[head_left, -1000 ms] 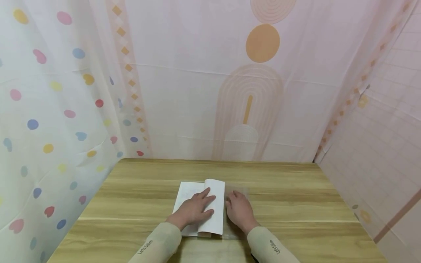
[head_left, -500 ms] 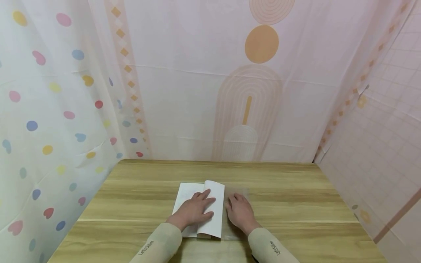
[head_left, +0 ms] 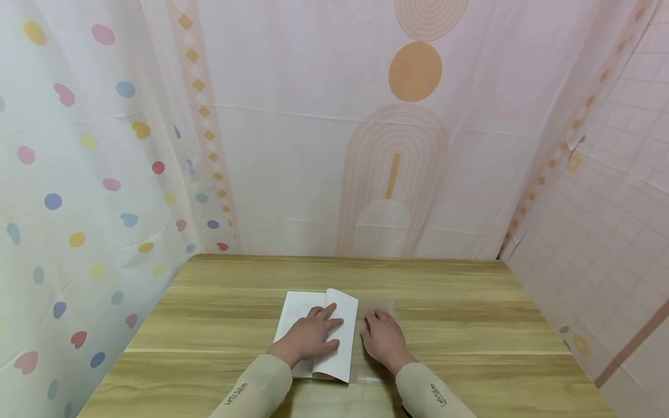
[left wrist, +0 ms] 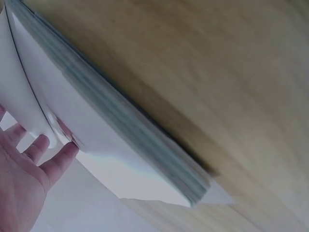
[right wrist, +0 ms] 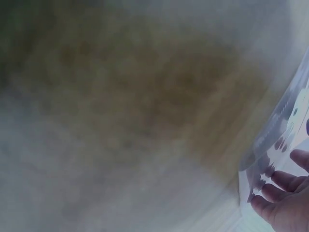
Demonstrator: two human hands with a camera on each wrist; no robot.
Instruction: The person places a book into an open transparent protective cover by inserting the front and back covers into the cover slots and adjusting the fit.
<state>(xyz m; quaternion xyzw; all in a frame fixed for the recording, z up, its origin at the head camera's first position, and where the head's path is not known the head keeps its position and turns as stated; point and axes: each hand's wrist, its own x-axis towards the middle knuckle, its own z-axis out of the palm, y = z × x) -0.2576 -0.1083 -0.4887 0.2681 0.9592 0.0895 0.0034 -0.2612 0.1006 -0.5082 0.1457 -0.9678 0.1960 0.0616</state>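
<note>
A thick book (head_left: 300, 303) with white pages lies open near the table's front. Its right-hand leaf or cover flap (head_left: 338, 364) curves up slightly; which of the two I cannot tell. My left hand (head_left: 309, 338) rests on it with spread fingers. In the left wrist view, the fingers touch the white sheet beside the book's page block (left wrist: 130, 133). To the right, a clear plastic sheet (head_left: 368, 374) extends from under the book. My right hand (head_left: 384, 338) lies on that sheet, fingers loosely bent; the right wrist view shows its fingertips against the shiny film (right wrist: 277, 130).
The wood-grain table (head_left: 460, 313) spreads around the book on all sides. Patterned curtains (head_left: 292, 174) hang behind the table and along both sides. Light sleeves (head_left: 256, 386) cover both forearms.
The white leaf's right edge has swung slightly, its lower corner shifting toward me and left. My right hand has moved a little to the right, while the left stays nearly still.
</note>
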